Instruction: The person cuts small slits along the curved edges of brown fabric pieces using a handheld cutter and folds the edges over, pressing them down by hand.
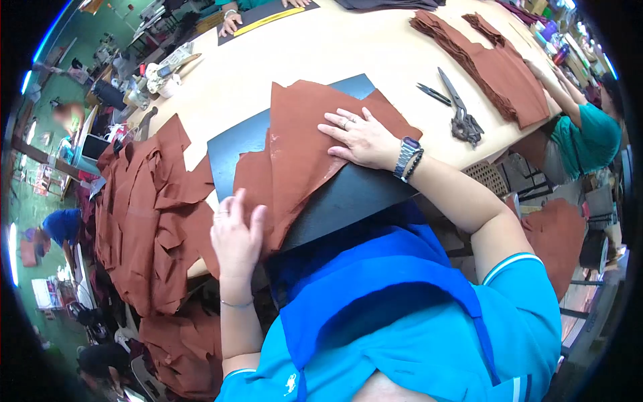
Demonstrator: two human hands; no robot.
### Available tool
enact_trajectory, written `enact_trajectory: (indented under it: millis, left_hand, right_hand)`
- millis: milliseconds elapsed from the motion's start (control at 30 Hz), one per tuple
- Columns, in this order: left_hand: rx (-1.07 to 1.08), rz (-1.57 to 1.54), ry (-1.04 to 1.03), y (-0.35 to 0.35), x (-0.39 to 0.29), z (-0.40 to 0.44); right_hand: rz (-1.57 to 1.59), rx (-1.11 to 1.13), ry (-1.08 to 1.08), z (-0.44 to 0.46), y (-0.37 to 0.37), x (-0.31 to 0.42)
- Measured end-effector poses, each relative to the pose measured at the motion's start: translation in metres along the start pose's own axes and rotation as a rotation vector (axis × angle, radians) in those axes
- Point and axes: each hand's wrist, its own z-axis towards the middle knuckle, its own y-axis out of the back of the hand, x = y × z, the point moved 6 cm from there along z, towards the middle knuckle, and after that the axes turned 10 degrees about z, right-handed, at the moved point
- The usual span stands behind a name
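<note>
Rust-brown fabric pieces (301,134) lie layered on a dark flat board (335,208) in front of me. My right hand (365,139) rests palm down on the upper piece, fingers spread. At the near left edge of these pieces is my left hand (238,234), raised with fingers apart; whether it touches the cloth I cannot tell. A large heap of the same brown fabric (144,214) hangs over the table edge to the left. Beyond my right hand lie big dark shears (461,110) and small black thread snips (434,94).
Stacked brown cut pieces (492,67) lie at the far right, near a co-worker in a green shirt (589,141). Across the pale table (375,43), another person's hands rest by a yellow ruler (268,21) on a dark board. Brushes and a cup (171,84) stand at the left edge.
</note>
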Motion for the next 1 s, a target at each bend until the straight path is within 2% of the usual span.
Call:
enact_trajectory:
  millis: [67, 100, 200, 233, 267, 333, 367, 400, 467, 533, 567, 600, 633, 667, 767, 800, 867, 933, 967, 1000]
  left_hand:
    - [0.002, 0.071, 0.068, -0.012, 0.022, 0.004]
    - [-0.048, 0.047, 0.021, -0.011, 0.022, 0.008]
    - [0.206, -0.203, 0.125, -0.03, 0.028, 0.021]
    - [0.111, -0.224, 0.114, -0.026, 0.024, 0.025]
    - [0.139, -0.253, 0.177, -0.024, 0.028, 0.031]
    - [-0.142, -0.403, 0.249, -0.018, 0.051, 0.043]
    - [-0.334, -0.412, 0.194, -0.016, 0.066, 0.045]
    - [-0.379, -0.45, 0.233, -0.019, 0.082, 0.045]
    - [-0.333, -0.646, 0.415, -0.015, 0.085, 0.038]
    - [-0.285, -0.667, 0.406, -0.032, 0.095, 0.031]
    - [-0.29, -0.556, 0.372, -0.051, 0.108, 0.025]
    - [-0.05, -0.593, 0.507, -0.044, 0.099, 0.018]
    - [-0.066, -0.645, 0.461, -0.03, 0.08, 0.013]
    - [-0.081, -0.697, 0.413, -0.023, 0.068, 0.009]
    - [-0.066, -0.544, 0.032, -0.018, 0.052, 0.004]
    - [-0.095, -0.674, 0.108, -0.021, 0.059, 0.005]
    - [-0.162, -0.932, 0.259, -0.029, 0.07, 0.015]
    - [-0.132, -0.916, 0.395, -0.01, 0.048, 0.02]
    - [-0.196, -0.808, 0.293, -0.008, 0.042, 0.023]
    - [-0.256, -0.695, 0.194, -0.004, 0.036, 0.023]
  right_hand:
    - [0.019, -0.009, -0.045, -0.003, -0.001, 0.0]
    - [0.021, -0.02, -0.06, -0.003, -0.002, 0.0]
    - [0.037, -0.029, -0.101, -0.006, -0.002, -0.001]
    - [0.044, -0.03, -0.115, -0.007, -0.001, 0.0]
    - [0.034, -0.02, -0.154, -0.009, 0.001, -0.003]
    - [0.021, -0.002, -0.22, -0.012, 0.006, -0.009]
    - [-0.003, 0.013, -0.279, -0.013, 0.008, -0.017]
    - [-0.007, -0.002, -0.306, -0.016, 0.011, -0.024]
    - [-0.023, -0.03, -0.362, -0.022, 0.019, -0.031]
    - [-0.066, -0.051, -0.41, -0.024, 0.019, -0.037]
    - [-0.097, -0.042, -0.435, -0.025, 0.022, -0.037]
    - [-0.127, -0.032, -0.463, -0.027, 0.023, -0.038]
    - [-0.143, -0.115, -0.425, -0.027, 0.019, -0.041]
    - [-0.11, -0.096, -0.4, -0.027, 0.017, -0.042]
    - [-0.049, -0.062, -0.344, -0.019, 0.018, -0.046]
    - [-0.088, -0.038, -0.344, -0.013, 0.02, -0.049]
    - [-0.273, -0.156, -0.397, 0.0, 0.018, -0.061]
    - [-0.208, -0.264, -0.274, 0.01, 0.026, -0.043]
    - [-0.174, -0.314, -0.209, 0.015, 0.029, -0.03]
    - [-0.063, -0.238, -0.165, 0.02, 0.028, -0.013]
